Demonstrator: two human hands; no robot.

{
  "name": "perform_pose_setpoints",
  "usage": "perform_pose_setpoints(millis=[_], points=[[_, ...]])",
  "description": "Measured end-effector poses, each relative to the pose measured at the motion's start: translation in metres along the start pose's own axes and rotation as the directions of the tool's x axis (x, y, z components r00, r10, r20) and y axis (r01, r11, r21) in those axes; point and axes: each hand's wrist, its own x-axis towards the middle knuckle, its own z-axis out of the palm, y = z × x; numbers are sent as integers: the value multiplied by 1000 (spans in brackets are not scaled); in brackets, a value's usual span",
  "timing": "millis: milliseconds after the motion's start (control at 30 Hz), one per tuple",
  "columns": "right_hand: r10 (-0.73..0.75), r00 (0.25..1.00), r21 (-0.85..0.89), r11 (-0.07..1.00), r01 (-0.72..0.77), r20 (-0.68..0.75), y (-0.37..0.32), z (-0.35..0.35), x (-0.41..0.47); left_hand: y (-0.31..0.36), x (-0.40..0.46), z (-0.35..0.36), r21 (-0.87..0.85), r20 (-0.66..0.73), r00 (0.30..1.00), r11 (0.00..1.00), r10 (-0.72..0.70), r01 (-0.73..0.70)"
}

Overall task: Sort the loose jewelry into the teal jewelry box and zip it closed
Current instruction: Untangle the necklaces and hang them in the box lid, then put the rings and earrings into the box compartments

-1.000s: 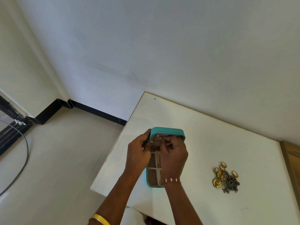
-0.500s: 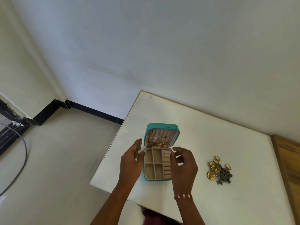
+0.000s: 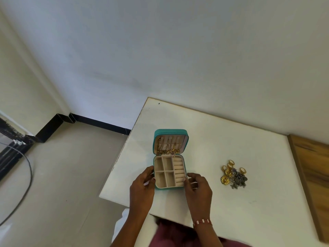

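1. Progress was judged early: the square teal zip-round jewelry box with beige velvet lining (image 3: 169, 159) was seen lying open near the table's front-left corner, whereas a second before it had been held up, part-closed, between both hands.
2. The lid had since been swung back toward 12 o'clock, so that fine gold chains and pendants (image 3: 168, 150) hanging inside it were shown; the four square compartments and the ring rolls of the base appeared empty.
3. The left hand (image 3: 142, 188) was held at the box's 9 o'clock side, fingers loosely spread and touching or just beside the teal wall; nothing was gripped.
4. The right hand (image 3: 198, 188) was placed at the 4 o'clock corner, fingers relaxed and a little apart, fingertips on the base's rim; nothing was pinched.
5. The loose heap of gold rings and grey-silver pieces (image 3: 233, 175) was left on the white table (image 3: 204, 132), at 3 o'clock from the box and well apart from it.
6. With the box opened and settled, sorting could be begun; the zip was judged the last step.
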Motion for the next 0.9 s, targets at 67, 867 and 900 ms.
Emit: perform_pose_setpoints(millis=[67,867,900], points=[[-14,1000,-6,1000,14,8,-1,0,-3,-2,-3,0,-1,8,1000,1000,-2,2],[236,970,308,928,-209,-54,25,-42,7,7,-6,56,37,112,991,997,67,-71],[240,969,312,927,-209,-61,25,-43,6,7,-9,57,24,93,994,998,52,-55]])
